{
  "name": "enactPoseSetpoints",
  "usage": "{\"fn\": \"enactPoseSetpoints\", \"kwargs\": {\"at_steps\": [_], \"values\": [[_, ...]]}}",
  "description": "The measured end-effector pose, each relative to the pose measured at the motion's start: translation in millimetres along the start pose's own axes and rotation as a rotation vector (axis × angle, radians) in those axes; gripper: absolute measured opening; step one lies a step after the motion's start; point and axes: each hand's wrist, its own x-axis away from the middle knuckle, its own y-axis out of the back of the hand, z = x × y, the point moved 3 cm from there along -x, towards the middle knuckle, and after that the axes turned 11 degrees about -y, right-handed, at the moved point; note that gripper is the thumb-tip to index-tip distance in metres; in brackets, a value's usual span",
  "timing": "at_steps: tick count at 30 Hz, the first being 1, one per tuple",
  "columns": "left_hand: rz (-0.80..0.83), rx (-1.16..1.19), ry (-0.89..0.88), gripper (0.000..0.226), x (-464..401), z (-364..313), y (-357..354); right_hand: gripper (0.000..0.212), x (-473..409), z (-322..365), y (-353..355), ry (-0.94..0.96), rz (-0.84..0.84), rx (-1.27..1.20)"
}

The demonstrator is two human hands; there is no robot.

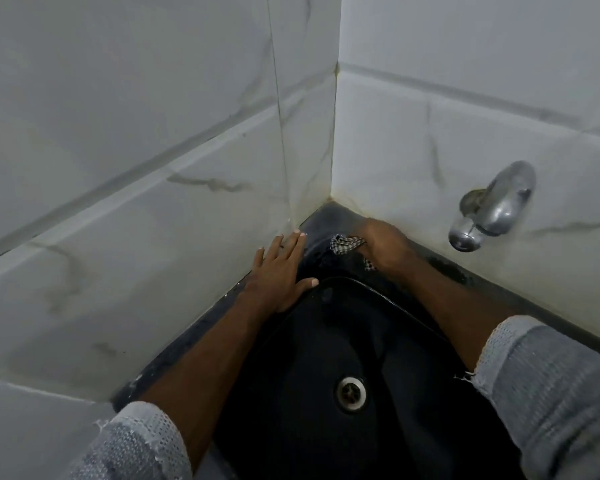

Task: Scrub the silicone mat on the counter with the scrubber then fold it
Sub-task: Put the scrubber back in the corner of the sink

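Right now the right hand [383,245] is curled over a checked scrubber [347,244], gripping it and pressing it down at the back corner of the black counter [444,268], just behind the sink [326,341]. The picture is blurred around this hand, so the exact lie of its fingers cannot be told. The left hand [279,271] lies flat with fingers straight and spread, palm down on the counter left of the sink, fingertips near the wall tiles [153,202] and thumb reaching towards the sink rim.

Judging by this, the scrubbing step is in hand. The mat itself cannot be picked out: everything behind the sink is dark and wet-looking, and if a mat lies there, under the scrubber and the flat hand, its edges do not show. The next move calls for steady strokes with the left hand holding the surface still; folding comes later.

Inside, the sink holds nothing visible but its metal drain [351,393]. A steel tap [492,209] sticks out of the wall to the right of the sink.
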Motion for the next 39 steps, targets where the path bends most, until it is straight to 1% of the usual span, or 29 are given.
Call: {"fn": "enactPoseSetpoints", "kwargs": {"at_steps": [1, 3, 4, 7, 11, 13, 15, 18, 21, 26, 31, 34, 39], "values": [[-0.002, 0.009, -0.005, 0.087, -5, 3, -4, 0.057, -14, 1, -1, -0.019, 0.007, 0.034], [0.002, 0.025, -0.007, 0.087, -14, 7, -12, 0.036, -36, 8, 3, 0.042, -0.121, 0.129], [0.006, 0.032, -0.009, 0.087, -18, 8, -16, 0.03, -46, 12, 5, 0.083, -0.184, 0.181], [0.004, 0.051, -0.028, 0.087, -30, 11, -25, 0.034, -77, 20, 5, 0.171, -0.296, 0.262], [-0.006, 0.071, -0.042, 0.087, -42, 16, -34, 0.03, -114, 24, -9, 0.159, -0.388, 0.395], [-0.01, 0.082, -0.049, 0.087, -46, 19, -39, 0.029, -121, 20, -25, 0.127, -0.374, 0.367], [-0.012, 0.081, -0.054, 0.087, -49, 22, -44, 0.038, -117, 16, -42, 0.089, -0.368, 0.256], [0.006, 0.082, -0.047, 0.088, -50, 26, -51, 0.055, -99, 12, -57, 0.079, -0.459, 0.112], [0.032, 0.075, -0.032, 0.088, -50, 28, -55, 0.055, -87, 9, -65, 0.059, -0.525, 0.14], [0.04, 0.075, -0.027, 0.088, -48, 22, -54, 0.05, -87, 10, -83, 0.032, -0.452, 0.188], [0.048, 0.097, -0.02, 0.088, -29, 6, -41, 0.053, -79, 9, -72, 0.042, -0.336, 0.205], [0.041, 0.106, -0.011, 0.087, -5, -16, -31, 0.054, -47, 11, -59, 0.037, -0.33, 0.172], [0.035, 0.134, -0.018, 0.087, 40, -75, -19, 0.057, 43, -1, -45, 0.007, -0.32, 0.132]]}}
